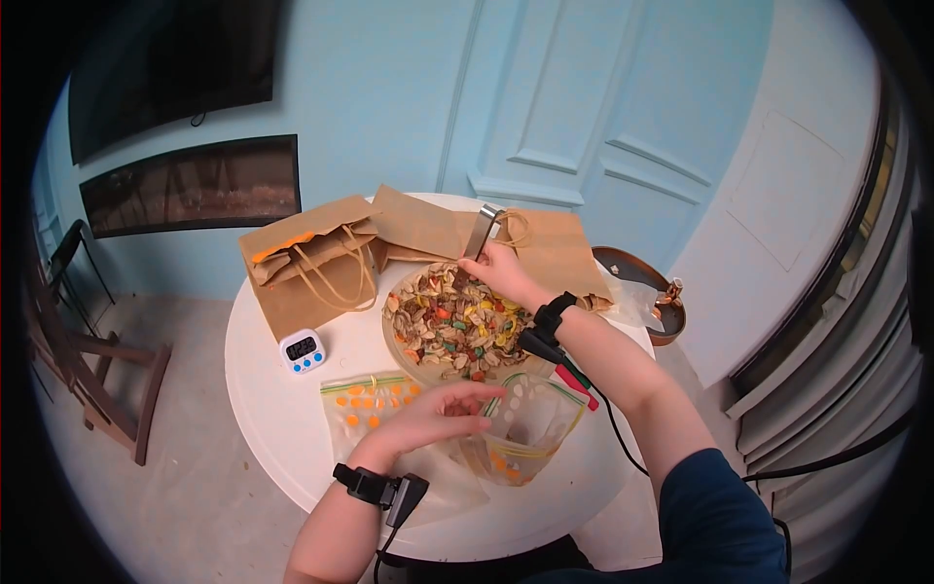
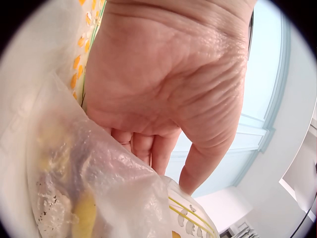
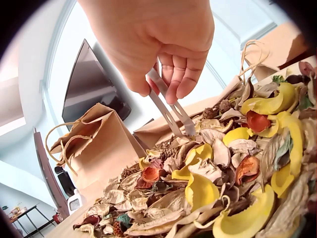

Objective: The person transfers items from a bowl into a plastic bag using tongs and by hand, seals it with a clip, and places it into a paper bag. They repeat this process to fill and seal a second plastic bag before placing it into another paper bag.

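Observation:
My right hand (image 1: 506, 273) (image 3: 158, 49) pinches metal tongs (image 1: 482, 232) (image 3: 171, 106), their tips down in the dried petals (image 3: 203, 163) at the back of a round bowl (image 1: 399, 346). Yellow, red and green pieces lie among the petals. My left hand (image 1: 438, 414) (image 2: 168, 84) is at the upper left edge of a clear zip bag (image 1: 530, 428) (image 2: 109, 188) that stands with its mouth open; thumb and fingers are apart, and whether they touch the rim is unclear. Yellow and dark pieces show through the bag in the left wrist view.
Left of the bowl stand a brown paper bag (image 1: 311, 292) and a white timer (image 1: 305, 351). Another zip bag with orange dots (image 1: 370, 401) lies in front. More paper bags (image 1: 555, 243) lie behind. A red marker (image 1: 576, 387) is right of the bowl; a round tray (image 1: 671, 326) is farther right.

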Tool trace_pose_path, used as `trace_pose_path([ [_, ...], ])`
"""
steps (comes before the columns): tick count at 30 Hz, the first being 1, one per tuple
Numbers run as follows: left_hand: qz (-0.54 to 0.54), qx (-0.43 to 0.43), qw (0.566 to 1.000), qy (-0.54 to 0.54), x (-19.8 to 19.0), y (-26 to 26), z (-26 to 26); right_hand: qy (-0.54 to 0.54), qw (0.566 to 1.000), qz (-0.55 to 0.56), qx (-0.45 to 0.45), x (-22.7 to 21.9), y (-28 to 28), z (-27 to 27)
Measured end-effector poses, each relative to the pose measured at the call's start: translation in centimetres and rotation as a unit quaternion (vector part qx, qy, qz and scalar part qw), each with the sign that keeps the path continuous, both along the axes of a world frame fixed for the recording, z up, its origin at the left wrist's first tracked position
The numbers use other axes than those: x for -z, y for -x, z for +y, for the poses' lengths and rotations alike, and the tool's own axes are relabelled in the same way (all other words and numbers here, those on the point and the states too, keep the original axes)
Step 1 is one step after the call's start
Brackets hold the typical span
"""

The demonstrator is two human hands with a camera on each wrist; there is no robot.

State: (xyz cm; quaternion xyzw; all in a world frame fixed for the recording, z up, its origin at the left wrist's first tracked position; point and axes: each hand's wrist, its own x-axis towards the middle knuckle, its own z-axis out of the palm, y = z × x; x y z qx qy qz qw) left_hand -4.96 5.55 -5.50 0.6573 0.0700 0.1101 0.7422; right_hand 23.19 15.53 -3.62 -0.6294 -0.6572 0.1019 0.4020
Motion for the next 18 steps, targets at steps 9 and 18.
trace_pose_path([
  [9,0.0,0.001,1.0,0.004,0.3,0.1,0.1,0.016,0.983,0.165,-0.077,-5.8,2.4,-6.1],
  [18,0.005,-0.016,1.0,0.01,0.1,0.1,-0.2,0.12,0.961,0.185,-0.169,-11.9,5.3,-22.7],
])
